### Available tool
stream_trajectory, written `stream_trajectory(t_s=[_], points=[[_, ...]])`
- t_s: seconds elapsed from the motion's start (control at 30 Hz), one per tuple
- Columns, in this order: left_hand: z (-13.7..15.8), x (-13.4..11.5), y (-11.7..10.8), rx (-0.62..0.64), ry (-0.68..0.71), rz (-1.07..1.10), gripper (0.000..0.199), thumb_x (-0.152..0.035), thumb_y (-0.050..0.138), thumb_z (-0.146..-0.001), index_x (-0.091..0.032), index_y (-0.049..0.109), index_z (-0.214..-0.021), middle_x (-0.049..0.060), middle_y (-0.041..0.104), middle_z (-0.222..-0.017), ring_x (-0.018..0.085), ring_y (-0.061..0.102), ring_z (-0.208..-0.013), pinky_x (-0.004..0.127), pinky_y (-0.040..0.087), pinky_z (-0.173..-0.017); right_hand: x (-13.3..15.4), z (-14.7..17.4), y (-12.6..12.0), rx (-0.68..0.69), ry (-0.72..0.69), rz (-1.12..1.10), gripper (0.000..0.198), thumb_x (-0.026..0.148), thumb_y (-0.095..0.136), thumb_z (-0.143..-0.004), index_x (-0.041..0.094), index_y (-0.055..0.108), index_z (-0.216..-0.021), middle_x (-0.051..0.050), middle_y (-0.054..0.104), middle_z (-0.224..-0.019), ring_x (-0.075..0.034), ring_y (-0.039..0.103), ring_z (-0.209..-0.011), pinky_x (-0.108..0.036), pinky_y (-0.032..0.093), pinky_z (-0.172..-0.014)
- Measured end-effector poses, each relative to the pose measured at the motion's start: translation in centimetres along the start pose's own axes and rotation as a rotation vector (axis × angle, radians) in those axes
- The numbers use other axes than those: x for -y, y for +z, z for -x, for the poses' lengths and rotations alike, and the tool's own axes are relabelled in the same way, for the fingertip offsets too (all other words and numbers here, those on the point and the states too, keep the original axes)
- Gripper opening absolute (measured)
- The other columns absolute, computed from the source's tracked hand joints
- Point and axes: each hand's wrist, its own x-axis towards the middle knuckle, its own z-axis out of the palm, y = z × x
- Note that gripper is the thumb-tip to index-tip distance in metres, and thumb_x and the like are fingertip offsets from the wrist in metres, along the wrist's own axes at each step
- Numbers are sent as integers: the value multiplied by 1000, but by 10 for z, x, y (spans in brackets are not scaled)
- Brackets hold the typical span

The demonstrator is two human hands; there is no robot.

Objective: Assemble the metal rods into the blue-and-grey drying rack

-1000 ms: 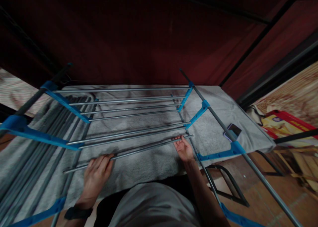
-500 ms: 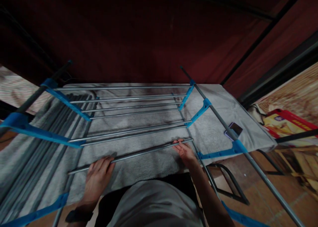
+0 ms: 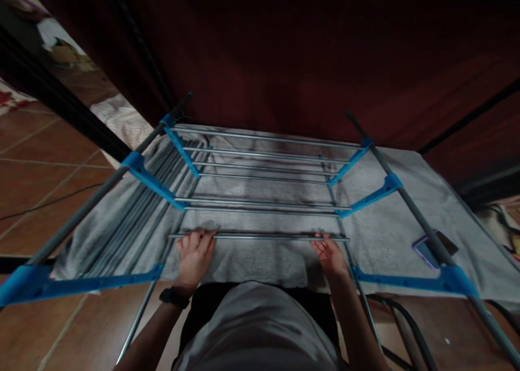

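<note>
A thin grey metal tube lies crosswise in front of me, held near both ends. My left hand is closed over its left part, and my right hand grips it near the right end with thumb and fingers. The tube's two ends reach over the side poles of a metal rack frame with blue plastic brackets. Several crossbars of that frame run parallel to the tube, farther from me. Nearer bracket arms, left and right, flank my hands.
Several loose grey tubes lie side by side at the left on a grey fleece-covered surface. A phone lies at the right, partly under a pole. Dark red cloth hangs behind. Tiled floor shows at the left.
My view has turned to the left. The tube, slanted before with its left end nearer me, now lies about parallel to the crossbars. Both hands keep their hold.
</note>
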Motion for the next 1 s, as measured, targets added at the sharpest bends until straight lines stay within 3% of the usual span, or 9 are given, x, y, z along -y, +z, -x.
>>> stream_trajectory(t_s=[0.1, 0.23, 0.43, 0.67, 1.0], points=[[0, -2, -1, 22, 26, -51, 24, -30, 56, -102, -27, 75, -116, 9, 72, -96, 28, 60, -90, 43, 40, -83, 1, -1, 0, -3, 11, 5, 32, 36, 95, -66, 23, 69, -81, -1, 79, -86, -20, 77, -92, -44, 61, -99], [-3, -3, -1, -10, 96, -54, 24, -26, 53, -103, -24, 74, -115, 10, 73, -105, 27, 63, -97, 43, 43, -92, 1, -3, -3, -23, 31, 21, 27, 34, 91, -70, 23, 70, -84, 0, 79, -88, -18, 77, -92, -40, 60, -101], [-3, -4, -5, 113, 184, 52, 26, -21, 48, -105, -21, 71, -118, 6, 74, -97, 24, 65, -93, 40, 44, -95, 9, -8, -10, -48, 27, 48, 18, 33, 84, -78, 25, 70, -84, 2, 77, -89, -14, 76, -90, -36, 61, -98], [-1, -4, -5, 191, 89, 111, 27, -27, 47, -106, -21, 73, -112, 6, 73, -94, 24, 65, -92, 40, 43, -88, 27, 5, 6, 65, 12, 28, 15, 30, 83, -78, 23, 74, -89, 2, 77, -90, -14, 75, -91, -35, 59, -103], [-5, -1, -9, 267, 125, 220, 28, -33, 47, -105, -22, 72, -105, 7, 73, -96, 24, 66, -96, 40, 49, -92, 42, 35, 28, 267, 31, 86, 20, 31, 84, -75, 28, 76, -93, -1, 77, -98, -20, 74, -102, -44, 51, -114]])
